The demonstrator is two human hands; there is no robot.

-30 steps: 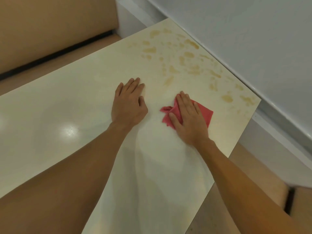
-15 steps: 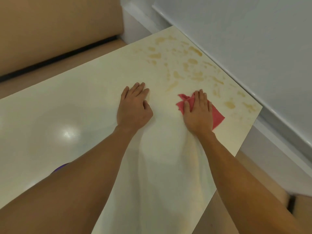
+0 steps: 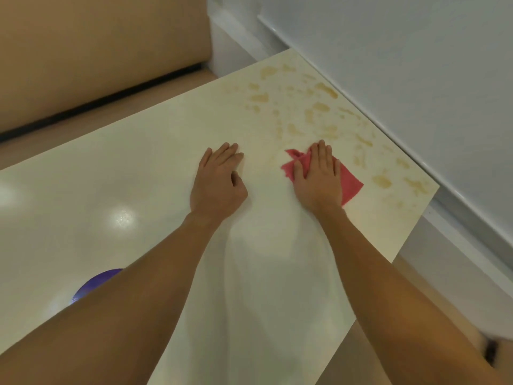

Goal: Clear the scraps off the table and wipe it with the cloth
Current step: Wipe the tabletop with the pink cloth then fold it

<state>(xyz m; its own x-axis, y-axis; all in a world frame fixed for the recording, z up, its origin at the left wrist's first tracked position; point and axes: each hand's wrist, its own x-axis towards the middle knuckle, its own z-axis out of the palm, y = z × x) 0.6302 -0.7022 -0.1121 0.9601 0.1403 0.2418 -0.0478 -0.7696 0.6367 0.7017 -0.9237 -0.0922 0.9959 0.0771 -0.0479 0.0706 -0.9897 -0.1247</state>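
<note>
Straight fingers (image 3: 320,155) of the right hand (image 3: 317,182) pressed flat on the red cloth (image 3: 352,186), pinching nothing, at the near edge of the brown smears (image 3: 322,107) across the far right corner of the tabletop (image 3: 133,173). The left hand (image 3: 216,184), likewise flat and released, braced on bare surface just to the left. The wipe seemed best done in firm, overlapping passes through the smears, palm kept squarely over the cloth so residue lifted rather than spread.
</note>
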